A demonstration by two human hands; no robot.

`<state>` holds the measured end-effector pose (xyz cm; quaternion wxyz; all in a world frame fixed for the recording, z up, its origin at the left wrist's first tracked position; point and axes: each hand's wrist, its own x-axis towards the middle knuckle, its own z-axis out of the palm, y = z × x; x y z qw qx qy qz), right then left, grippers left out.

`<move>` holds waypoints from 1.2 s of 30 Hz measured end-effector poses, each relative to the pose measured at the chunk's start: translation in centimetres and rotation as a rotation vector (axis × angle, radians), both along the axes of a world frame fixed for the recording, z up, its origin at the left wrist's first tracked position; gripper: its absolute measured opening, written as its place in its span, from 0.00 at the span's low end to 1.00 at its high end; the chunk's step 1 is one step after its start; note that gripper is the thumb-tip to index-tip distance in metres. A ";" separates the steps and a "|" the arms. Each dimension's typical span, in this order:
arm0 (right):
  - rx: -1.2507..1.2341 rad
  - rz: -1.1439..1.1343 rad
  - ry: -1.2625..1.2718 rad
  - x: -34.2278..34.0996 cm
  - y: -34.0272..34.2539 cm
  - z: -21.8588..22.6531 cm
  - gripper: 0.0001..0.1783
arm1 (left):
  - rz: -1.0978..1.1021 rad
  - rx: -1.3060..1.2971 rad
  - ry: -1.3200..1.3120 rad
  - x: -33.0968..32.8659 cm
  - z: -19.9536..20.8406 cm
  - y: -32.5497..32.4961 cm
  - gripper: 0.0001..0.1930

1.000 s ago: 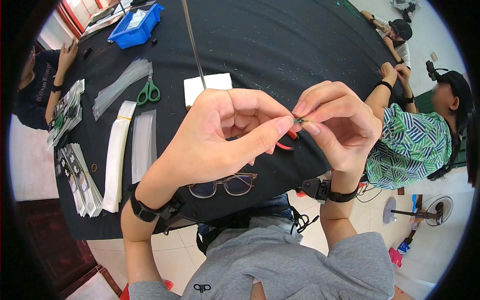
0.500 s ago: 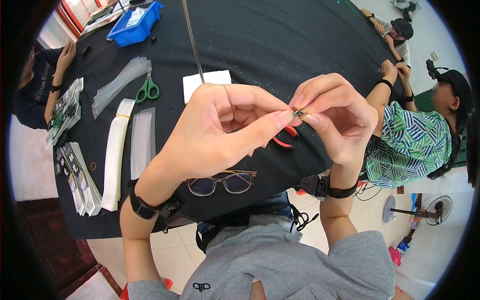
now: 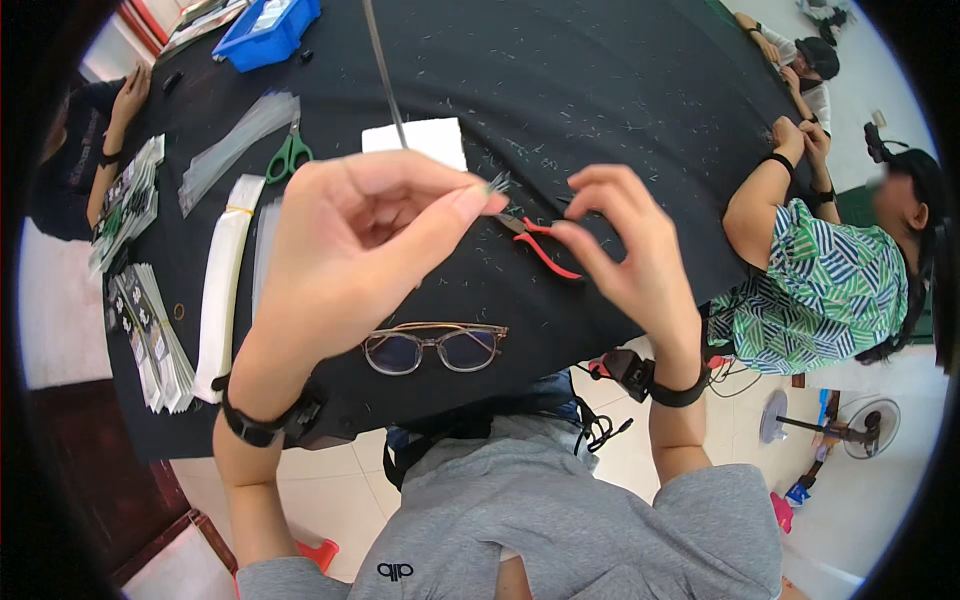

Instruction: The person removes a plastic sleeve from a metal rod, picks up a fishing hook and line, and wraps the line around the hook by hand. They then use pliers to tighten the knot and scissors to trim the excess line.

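Observation:
My left hand (image 3: 350,240) pinches a small tuft of thin green-grey strands (image 3: 499,183) between thumb and forefinger, raised over the black-covered table. What joins the strands is hidden by the fingertips. To the right, my right hand (image 3: 630,250) is open, with thumb and fingers apart and nothing visibly held. Red-handled pliers (image 3: 545,258) lie on the cloth between the two hands; one handle passes close to my right thumb. A thin dark piece near the right fingertips is too small to name. White paper (image 3: 435,140) lies beyond my left hand.
Eyeglasses (image 3: 436,350) sit near the table's front edge. Green scissors (image 3: 290,155), clear plastic strips (image 3: 235,150), a banded white stack (image 3: 222,290) and packets (image 3: 155,340) are at left. A blue bin (image 3: 268,40) stands farther back. Other people sit around the table.
My hands have come apart. The left keeps the small tuft and has moved left; the right has let go, opened and lowered slightly beside the pliers, which are now more visible.

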<state>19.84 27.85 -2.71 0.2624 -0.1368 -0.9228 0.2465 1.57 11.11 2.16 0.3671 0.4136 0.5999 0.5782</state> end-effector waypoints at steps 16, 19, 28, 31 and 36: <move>0.166 -0.064 -0.257 0.6 -2.5 -5.5 0.10 | 0.369 -0.021 -0.413 3.9 -7.1 -5.9 0.07; -0.112 0.035 -0.232 0.5 -2.9 -4.2 0.08 | 0.416 -0.002 -0.431 4.1 -7.6 -5.8 0.07; -0.364 0.312 -0.298 -0.4 -4.1 -2.6 0.11 | 0.457 -0.058 -0.313 4.1 -8.0 -5.3 0.05; -0.333 0.311 -0.343 -0.6 -4.0 -2.3 0.13 | 0.465 -0.021 -0.306 4.3 -8.3 -5.2 0.05; -0.306 0.300 -0.357 -0.6 -4.0 -2.1 0.13 | 0.450 -0.008 -0.278 4.3 -8.7 -5.1 0.05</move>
